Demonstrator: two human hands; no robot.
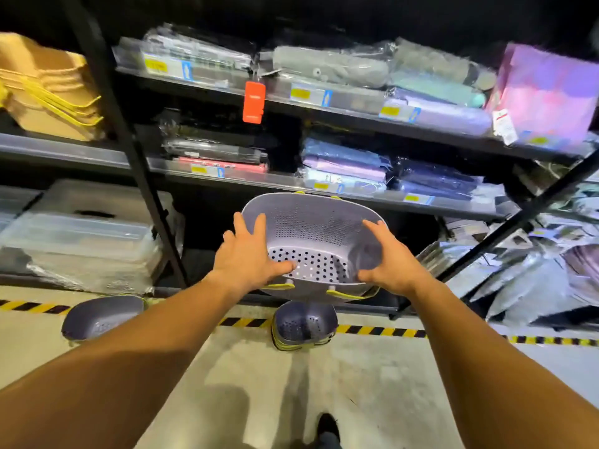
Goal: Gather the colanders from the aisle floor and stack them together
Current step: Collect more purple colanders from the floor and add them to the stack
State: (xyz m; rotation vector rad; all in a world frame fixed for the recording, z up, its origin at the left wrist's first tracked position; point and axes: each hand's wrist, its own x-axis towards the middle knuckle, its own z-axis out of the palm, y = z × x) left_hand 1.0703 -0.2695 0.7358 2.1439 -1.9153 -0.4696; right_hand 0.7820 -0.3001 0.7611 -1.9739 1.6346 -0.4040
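Observation:
I hold a lilac perforated colander [316,231] with yellow-green handles in the air, tilted so its inside faces me. My left hand [249,257] grips its left rim with the thumb inside. My right hand [389,257] grips the right rim. Directly below on the floor stands a stack of colanders [303,324] of the same kind, on the striped line. Another single colander [102,315] lies on the floor to the left, partly hidden by my left forearm.
Black metal shelving [129,147] holds wrapped textiles and folded umbrellas ahead. Clear plastic bins [84,234] sit low at the left, tan baskets [45,89] above them. Silver packets [534,273] spill at the right. Yellow-black tape [379,330] crosses the concrete floor. My shoe [327,427] shows at the bottom.

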